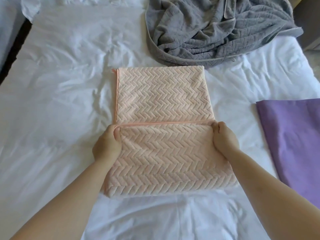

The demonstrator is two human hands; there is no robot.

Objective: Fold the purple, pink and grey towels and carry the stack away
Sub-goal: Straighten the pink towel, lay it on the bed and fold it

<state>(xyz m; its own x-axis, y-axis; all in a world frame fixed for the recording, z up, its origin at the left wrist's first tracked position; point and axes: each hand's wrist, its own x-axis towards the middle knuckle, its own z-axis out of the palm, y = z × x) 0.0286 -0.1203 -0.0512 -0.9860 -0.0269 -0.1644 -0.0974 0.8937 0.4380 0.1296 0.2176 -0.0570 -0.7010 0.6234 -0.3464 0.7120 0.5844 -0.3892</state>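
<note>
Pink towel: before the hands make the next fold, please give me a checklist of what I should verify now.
1. Left hand pinches the flap corner of the pink towel: ok.
2. Right hand pinches the other corner: ok.
3. Flap hem straight across: ok.
4. Flap sides level with the layer beneath: cannot tell.
5. Purple towel folded flat: ok.
6. Grey towel folded: not ok, crumpled.
</note>
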